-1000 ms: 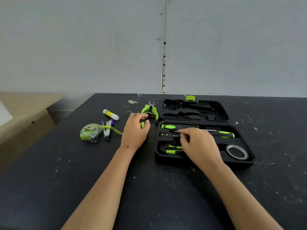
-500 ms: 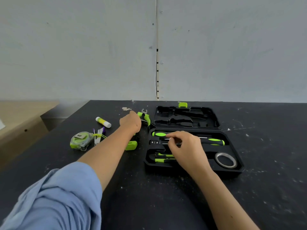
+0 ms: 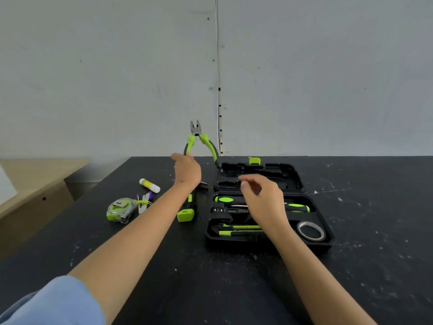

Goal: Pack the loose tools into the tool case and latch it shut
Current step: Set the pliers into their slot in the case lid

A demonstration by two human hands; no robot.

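My left hand [image 3: 187, 171] grips one handle of the pliers [image 3: 199, 139], lifted above the table's [image 3: 234, 289] far edge with jaws up and handles splayed, the free handle hanging toward the case [image 3: 269, 245]; I judge a one-handle hold serves only for carrying, and both handles must close before the tool fits a moulded slot. My right hand [image 3: 262, 198] hovers over the case's near tray, fingers loosely curled and holding nothing, probably ready to take or steer the pliers. The case lies open, its lid half [image 3: 257, 177] flat on the far side with shaped recesses bare, the likeliest home for the pliers. In the near tray sit a screwdriver [image 3: 297, 207], a knife [image 3: 234, 228] and a tape roll [image 3: 311, 231]. Left of the case, partly under my forearm, lies a black-and-green tool [image 3: 186, 213] I cannot identify; farther left are the tape measure [image 3: 120, 208], a small folded tool [image 3: 144, 202] and a glue stick [image 3: 150, 186], all unpacked. Packing looks about half done, and the green latch [image 3: 254, 161] at the lid's far edge stands undone.
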